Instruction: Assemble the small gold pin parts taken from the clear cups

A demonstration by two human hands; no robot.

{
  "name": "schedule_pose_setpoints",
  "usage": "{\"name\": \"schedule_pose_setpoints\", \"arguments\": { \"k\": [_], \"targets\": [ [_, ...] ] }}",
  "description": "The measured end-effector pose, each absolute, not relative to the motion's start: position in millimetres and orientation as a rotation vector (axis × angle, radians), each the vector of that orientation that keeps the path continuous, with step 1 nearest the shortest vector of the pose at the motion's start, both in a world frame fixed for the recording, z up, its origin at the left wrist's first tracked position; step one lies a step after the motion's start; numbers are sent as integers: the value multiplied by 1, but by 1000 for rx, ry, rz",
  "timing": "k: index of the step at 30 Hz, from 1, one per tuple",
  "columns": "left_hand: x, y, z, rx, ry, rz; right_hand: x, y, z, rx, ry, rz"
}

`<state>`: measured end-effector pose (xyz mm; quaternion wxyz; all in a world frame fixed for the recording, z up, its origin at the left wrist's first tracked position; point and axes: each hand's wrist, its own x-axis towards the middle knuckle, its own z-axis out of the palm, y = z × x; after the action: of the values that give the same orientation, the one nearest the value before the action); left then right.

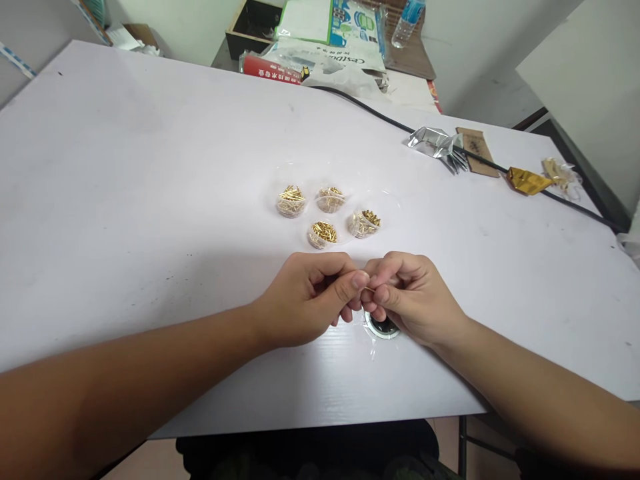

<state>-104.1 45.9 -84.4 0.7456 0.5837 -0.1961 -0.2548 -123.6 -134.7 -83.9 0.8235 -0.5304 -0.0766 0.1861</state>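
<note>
My left hand [325,293] and my right hand [413,293] meet above the front part of the white table. Thumb and fingers of each are closed in a pinch. A thin, gold-coloured pin [370,289] shows between the fingertips, its ends hidden by them. Partly covered by my right hand, a round dark dish with a pale rim [385,331] lies below. Just beyond my hands stand several small clear cups of gold metal pins: one cup [291,205] at left, another [330,203] behind, a third [365,225] at right, and the nearest one [323,237].
Across the right rear of the white table [125,167] runs a black cable [365,107], with silver foil [435,143], brown cardboard [477,152] and a gold wrapper [527,180] along it. Behind the table are plastic packages [330,53], a black box [250,30] and a water bottle [407,23].
</note>
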Motion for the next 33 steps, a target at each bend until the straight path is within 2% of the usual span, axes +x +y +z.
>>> {"name": "schedule_pose_setpoints", "arguments": {
  "k": [33],
  "targets": [
    [-105, 45, -87, 1313, -485, -479, -130, -128, -87, -1027, -6, 433]
  ]
}}
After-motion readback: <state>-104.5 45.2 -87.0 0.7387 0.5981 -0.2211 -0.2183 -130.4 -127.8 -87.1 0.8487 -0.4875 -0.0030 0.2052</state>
